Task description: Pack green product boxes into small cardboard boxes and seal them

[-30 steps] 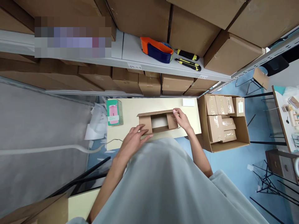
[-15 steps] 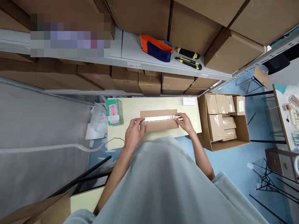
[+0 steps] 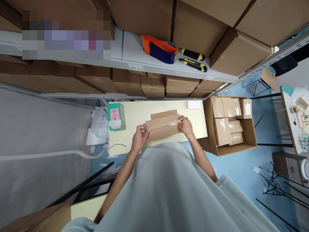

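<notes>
Between my hands is a small cardboard box (image 3: 163, 132), held over the table, with shiny clear tape along the seam on its upper face. A cardboard flap (image 3: 164, 114) shows beyond its far edge. My left hand (image 3: 140, 138) grips the box's left end, thumb on top and fingers behind it. At the right end my right hand (image 3: 186, 128) is closed on the box edge near the end of the tape.
A green-and-pink box (image 3: 116, 116) stands at the table's left, and a white rectangular item (image 3: 194, 105) lies at the back right. Right of the table, a large carton (image 3: 251, 137) holds several taped boxes. The shelf (image 3: 135, 51) above carries a tape dispenser (image 3: 160, 51) and cutters (image 3: 193, 60).
The box has been tilted between my hands, and the far flap has come into view. The white glare along the tape has faded. My left hand has shifted slightly right.
</notes>
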A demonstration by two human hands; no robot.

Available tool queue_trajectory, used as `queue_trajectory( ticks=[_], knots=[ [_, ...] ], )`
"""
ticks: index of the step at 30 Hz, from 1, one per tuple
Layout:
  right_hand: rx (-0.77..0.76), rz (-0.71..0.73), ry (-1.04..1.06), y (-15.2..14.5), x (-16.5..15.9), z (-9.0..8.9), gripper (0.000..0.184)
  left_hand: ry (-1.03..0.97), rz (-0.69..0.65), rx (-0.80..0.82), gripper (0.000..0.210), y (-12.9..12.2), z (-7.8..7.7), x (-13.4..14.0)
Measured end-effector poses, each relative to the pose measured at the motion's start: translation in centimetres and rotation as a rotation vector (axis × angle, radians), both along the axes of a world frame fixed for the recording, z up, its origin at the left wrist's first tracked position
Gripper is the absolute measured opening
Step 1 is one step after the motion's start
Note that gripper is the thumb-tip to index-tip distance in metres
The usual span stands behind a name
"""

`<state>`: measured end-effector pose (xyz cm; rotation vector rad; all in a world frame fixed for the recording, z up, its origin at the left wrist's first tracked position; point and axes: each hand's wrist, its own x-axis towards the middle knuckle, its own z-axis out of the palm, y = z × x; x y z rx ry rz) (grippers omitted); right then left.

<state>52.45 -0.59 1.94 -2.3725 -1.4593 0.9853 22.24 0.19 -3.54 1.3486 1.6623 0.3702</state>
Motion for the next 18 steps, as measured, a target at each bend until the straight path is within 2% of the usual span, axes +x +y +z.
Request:
queue_trajectory(
  ticks=[2, 5, 9, 12, 16, 18],
  knots=[
    [-0.048, -0.073, 0.045, -0.6, 1.2, -0.8, 0.040, -0.026, 0.007, -0.026, 0.063, -0.4, -0.5, 0.4],
    [-0.096, -0.230, 0.239, -1.7, 3.0, -2.2, 0.048, -0.014, 0.007, -0.053, 0.053, -0.5, -0.8, 1.1],
    [-0.102, -0.320, 0.442, -2.5, 3.8, -3.4, 0.039, 0.008, 0.040, -0.099, 0.048, 0.4, -1.2, 1.4],
    [-0.103, -0.291, 0.392, -2.2, 3.5, -3.4, 0.033, 0.007, 0.066, -0.156, 0.050, 1.2, -1.7, 1.2],
    [-0.131, -0.105, 0.139, -1.1, 3.1, -2.6, 0.011, -0.030, 0.136, -0.229, 0.052, 2.1, -2.4, 1.2],
    [-0.174, -0.035, 0.044, -0.5, 2.9, -2.2, 0.015, -0.064, 0.172, -0.261, 0.051, 2.6, -2.6, 1.4]
  ],
)
